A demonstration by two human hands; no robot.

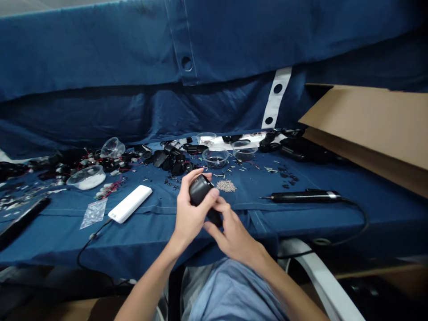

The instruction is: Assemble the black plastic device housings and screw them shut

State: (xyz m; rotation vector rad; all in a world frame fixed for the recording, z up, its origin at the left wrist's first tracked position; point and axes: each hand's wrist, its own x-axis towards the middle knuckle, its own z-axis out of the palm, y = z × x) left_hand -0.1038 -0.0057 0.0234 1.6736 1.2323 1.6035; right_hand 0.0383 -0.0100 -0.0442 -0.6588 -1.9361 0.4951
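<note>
My left hand (190, 214) is wrapped round a black rounded plastic part (199, 189), held just above the near edge of the blue-covered table (150, 232). My right hand (234, 234) meets it from below, fingers closed on the part's lower black end (214, 217). A small heap of silver screws (226, 186) lies on the cloth right behind my hands. A black electric screwdriver (306, 196) lies on its side to the right.
A white power bank (130, 203) with a cable lies to the left, beside a small plastic bag (94, 213). Clear plastic cups (216, 157) and several black parts (174, 160) crowd the back. A cardboard box (371, 129) stands at the right.
</note>
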